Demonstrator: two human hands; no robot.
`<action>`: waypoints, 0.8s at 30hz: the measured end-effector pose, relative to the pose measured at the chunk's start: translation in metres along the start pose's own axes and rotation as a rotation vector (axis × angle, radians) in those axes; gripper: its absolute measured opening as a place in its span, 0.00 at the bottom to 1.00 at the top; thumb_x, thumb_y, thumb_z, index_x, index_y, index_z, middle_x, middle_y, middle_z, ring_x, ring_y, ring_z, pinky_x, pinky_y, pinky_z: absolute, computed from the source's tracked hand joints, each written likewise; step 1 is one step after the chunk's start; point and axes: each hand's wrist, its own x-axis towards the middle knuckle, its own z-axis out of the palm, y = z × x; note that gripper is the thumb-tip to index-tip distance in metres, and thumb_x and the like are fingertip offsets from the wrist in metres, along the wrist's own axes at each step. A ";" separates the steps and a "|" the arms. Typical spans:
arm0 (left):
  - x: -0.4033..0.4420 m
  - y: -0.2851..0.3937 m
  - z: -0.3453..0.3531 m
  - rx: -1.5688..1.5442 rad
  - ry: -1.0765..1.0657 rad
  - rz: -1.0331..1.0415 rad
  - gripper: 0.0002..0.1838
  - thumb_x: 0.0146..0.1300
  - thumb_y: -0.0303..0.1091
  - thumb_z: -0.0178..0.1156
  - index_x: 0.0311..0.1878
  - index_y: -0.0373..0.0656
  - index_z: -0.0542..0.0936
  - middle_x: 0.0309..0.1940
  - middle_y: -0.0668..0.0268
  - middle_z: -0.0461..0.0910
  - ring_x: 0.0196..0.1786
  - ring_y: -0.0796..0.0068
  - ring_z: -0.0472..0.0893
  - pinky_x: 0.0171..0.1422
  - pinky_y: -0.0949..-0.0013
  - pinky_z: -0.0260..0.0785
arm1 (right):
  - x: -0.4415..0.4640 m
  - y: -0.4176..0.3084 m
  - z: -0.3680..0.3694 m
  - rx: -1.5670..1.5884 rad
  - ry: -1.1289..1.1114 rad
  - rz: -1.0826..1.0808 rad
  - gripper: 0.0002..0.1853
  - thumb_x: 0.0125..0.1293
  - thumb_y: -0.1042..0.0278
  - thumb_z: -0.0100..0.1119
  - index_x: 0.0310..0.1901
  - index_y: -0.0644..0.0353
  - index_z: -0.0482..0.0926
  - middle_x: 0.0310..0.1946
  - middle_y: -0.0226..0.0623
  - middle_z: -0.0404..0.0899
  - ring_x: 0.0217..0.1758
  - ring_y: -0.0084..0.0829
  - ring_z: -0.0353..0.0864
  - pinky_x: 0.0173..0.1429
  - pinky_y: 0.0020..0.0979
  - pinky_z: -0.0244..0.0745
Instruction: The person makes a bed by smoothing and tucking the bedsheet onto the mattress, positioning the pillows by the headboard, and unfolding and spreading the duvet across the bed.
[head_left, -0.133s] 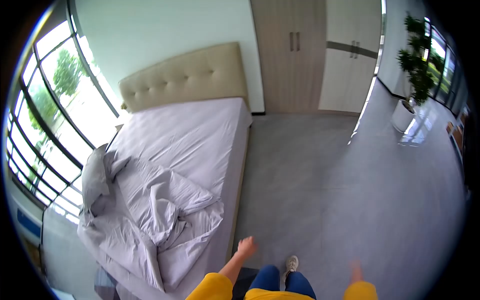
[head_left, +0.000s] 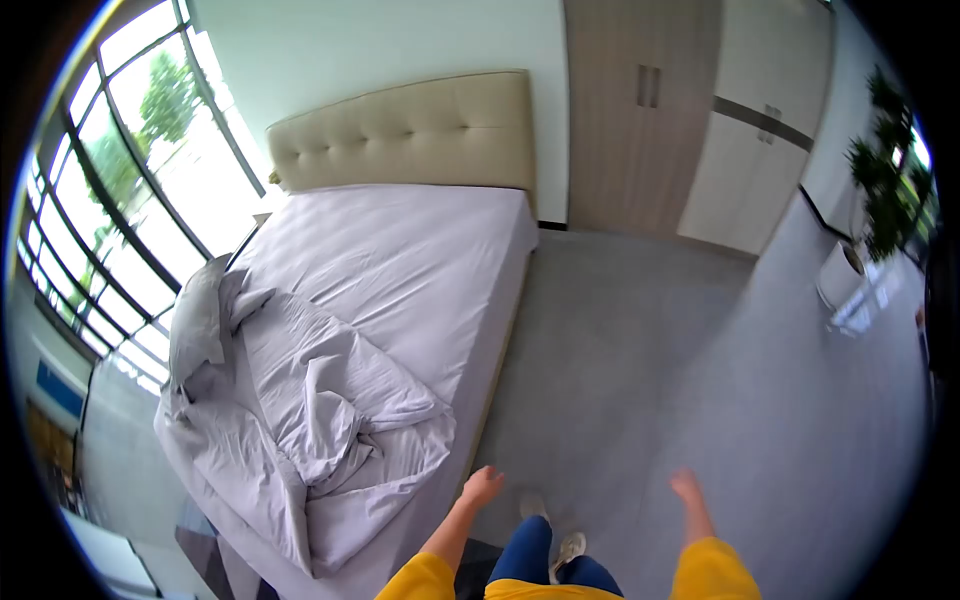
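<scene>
"Head view: what has just changed?"

"Your right hand (head_left: 687,486) has come higher, above the floor (head_left: 620,380); your left hand (head_left: 482,486) is near the bed (head_left: 400,250)."

"And each grip?"

"Wide or narrow, I cannot tell; nothing held is visible. So the crumpled cover (head_left: 335,400) lies untouched on the bed's lower half."

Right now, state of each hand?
Left hand: no object visible in it; open or closed can't be told.
Right hand: blurred, no object visible; open or closed can't be told.
</scene>
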 end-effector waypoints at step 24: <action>0.367 -0.021 -0.058 -1.949 1.396 -1.228 0.15 0.61 0.46 0.44 0.41 0.43 0.63 0.29 0.62 0.73 0.28 0.72 0.74 0.26 0.70 0.68 | 0.383 -0.641 0.139 -0.086 -0.982 -0.440 0.18 0.59 0.52 0.47 0.28 0.61 0.73 0.18 0.32 0.75 0.17 0.20 0.72 0.19 0.21 0.66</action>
